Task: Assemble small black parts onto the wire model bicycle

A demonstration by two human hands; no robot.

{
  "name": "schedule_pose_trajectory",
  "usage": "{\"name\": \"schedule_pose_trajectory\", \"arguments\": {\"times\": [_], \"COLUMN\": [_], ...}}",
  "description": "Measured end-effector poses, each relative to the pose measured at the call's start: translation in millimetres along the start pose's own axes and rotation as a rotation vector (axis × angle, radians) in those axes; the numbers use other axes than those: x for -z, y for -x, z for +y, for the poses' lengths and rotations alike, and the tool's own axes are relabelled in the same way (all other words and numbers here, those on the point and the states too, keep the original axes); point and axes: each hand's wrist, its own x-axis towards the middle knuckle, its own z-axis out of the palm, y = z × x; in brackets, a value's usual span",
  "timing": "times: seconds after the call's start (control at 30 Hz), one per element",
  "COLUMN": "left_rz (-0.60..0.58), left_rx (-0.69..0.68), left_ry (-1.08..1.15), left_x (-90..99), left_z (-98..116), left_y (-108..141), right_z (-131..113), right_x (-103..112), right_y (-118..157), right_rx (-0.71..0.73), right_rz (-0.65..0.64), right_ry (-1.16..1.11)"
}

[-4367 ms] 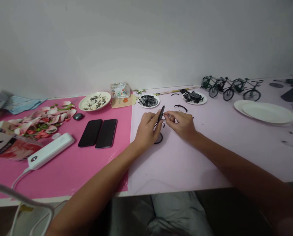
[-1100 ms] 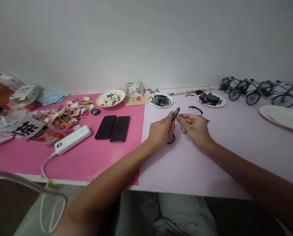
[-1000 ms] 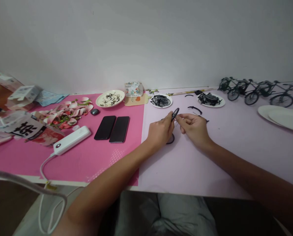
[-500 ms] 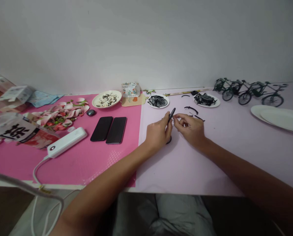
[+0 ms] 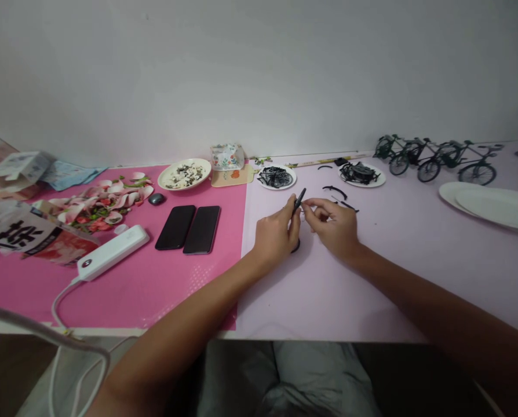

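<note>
Looking down from my head at the worktop (image 5: 372, 272), I have both hands meeting over its pale lilac half, just right of the pink mat (image 5: 146, 278). My left hand (image 5: 275, 236) has its fingers closed on a small black wheel (image 5: 298, 200), held edge-on and tilted, its top poking up above my fingertips. My right hand (image 5: 334, 225) is pinched shut right against that wheel, thumb and forefinger together as if on some tiny part at the hub; the part itself is too small for me to make out. Another dark ring (image 5: 295, 246) lies on the worktop half hidden under my left hand. I judge the wheel to be very light, thin and stiff, probably with fine spokes that would bend, so I would hold it by the rim only, gently, and keep pressure off the centre. It is smooth enough to slip from a loose pinch. Beyond my hands lie a few curved black strips (image 5: 334, 189) and two small plates of black parts (image 5: 276, 176) (image 5: 361, 173). Finished toy bicycles (image 5: 433, 159) stand at the far right, with empty white plates (image 5: 493, 202) nearer. Two phones (image 5: 188, 228), a white power bank (image 5: 111, 252) and a dish of shells (image 5: 183, 173) sit on the pink mat.
</note>
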Motion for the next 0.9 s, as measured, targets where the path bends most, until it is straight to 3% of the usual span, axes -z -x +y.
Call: {"name": "schedule_pose_trajectory", "arguments": {"times": [0.1,0.2,0.9], "left_rz": [0.008,0.029,0.144], "left_rx": [0.017,0.027,0.013], "left_ry": [0.082,0.144,0.244], "left_x": [2.6,2.5,-6.3], "left_z": [2.4,3.4,-0.8], "left_y": [1.6,2.5,2.1], "right_z": [6.2,9.1,-8.1], "right_x": [1.1,0.8,-4.6], "right_y": [-2.2,-2.5,4.2], "right_rx": [0.175,0.237,-0.111], "right_rz": [0.043,0.054,0.015], "right_ry": [0.079,0.102,-0.111]}}
